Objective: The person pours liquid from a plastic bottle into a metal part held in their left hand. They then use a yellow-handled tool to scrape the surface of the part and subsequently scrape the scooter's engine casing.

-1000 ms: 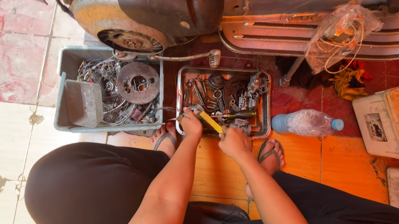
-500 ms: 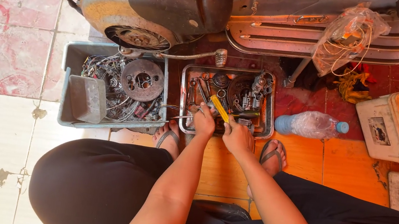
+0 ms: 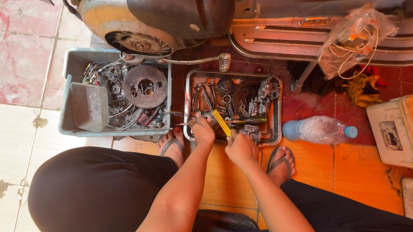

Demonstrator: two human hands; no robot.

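The person sits low, knees spread in black trousers, both forearms reaching forward over the orange floor tiles. Since a moment ago the two hands have drawn together at the near edge of the metal tray (image 3: 278, 110), so the work has settled on one small part there. The left hand (image 3: 203, 130) is closed around a yellow-handled screwdriver (image 3: 222, 123), fingers wrapped tight. The right hand (image 3: 241, 148) is curled over a small metal part at the tray's near rim; what exactly it grips is hidden. Sandalled feet flank the tray. Left of it stands a grey plastic bin (image 3: 75, 62) with a clutch disc (image 3: 145, 86) and wiring. A plastic water bottle (image 3: 320, 130) lies to the right. Beyond, the scooter engine (image 3: 145, 13) looms, its kick lever (image 3: 192, 61) reaching over both containers.
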